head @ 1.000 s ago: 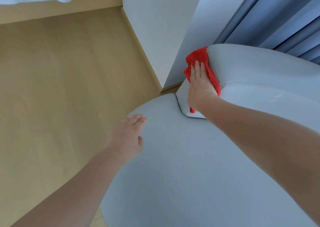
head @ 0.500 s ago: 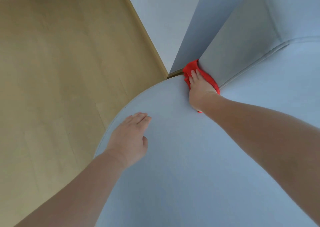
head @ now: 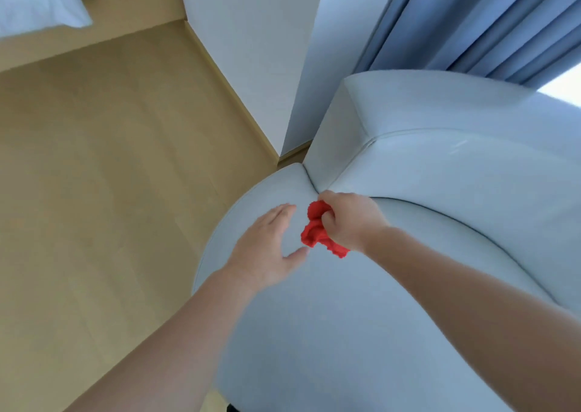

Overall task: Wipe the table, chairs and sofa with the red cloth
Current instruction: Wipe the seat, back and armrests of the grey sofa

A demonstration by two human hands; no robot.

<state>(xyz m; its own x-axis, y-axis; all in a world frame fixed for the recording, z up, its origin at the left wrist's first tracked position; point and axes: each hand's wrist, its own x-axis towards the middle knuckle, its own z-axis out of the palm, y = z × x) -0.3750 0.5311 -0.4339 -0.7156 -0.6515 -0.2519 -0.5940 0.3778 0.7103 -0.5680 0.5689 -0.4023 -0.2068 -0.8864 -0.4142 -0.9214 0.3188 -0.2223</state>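
The right hand [head: 350, 219] is curled into a fist around the red cloth [head: 316, 234] - its grip is pressed together on the fabric, with the knuckles toward the camera. The cloth is bunched up. One crumpled lump sticks out on the left side of the fist and a frilly end hangs out below it, near the wrist. Cloth and fist sit over the seat of the pale grey sofa [head: 345, 333], just in front of the corner seam where the seat meets the padded back [head: 440, 112]. It is not possible to tell whether the cloth touches the seat.

The left hand [head: 267, 251] is just beside the cloth, on its left. Its grip is spread and holds nothing: the fingers are straight and close together, pointing away from the person, and the thumb sticks out to the right, its tip close to the lower lump of the cloth. The hand lies over the rounded front-left part of the seat, palm down - whether it rests on the fabric or is just above it cannot be told.

To the left of the sofa is a light wooden floor [head: 110, 191]. A white wall corner [head: 251, 50] stands behind the sofa, and blue curtains [head: 487, 18] hang at the upper right. White bedding [head: 34, 2] shows in the top left corner.
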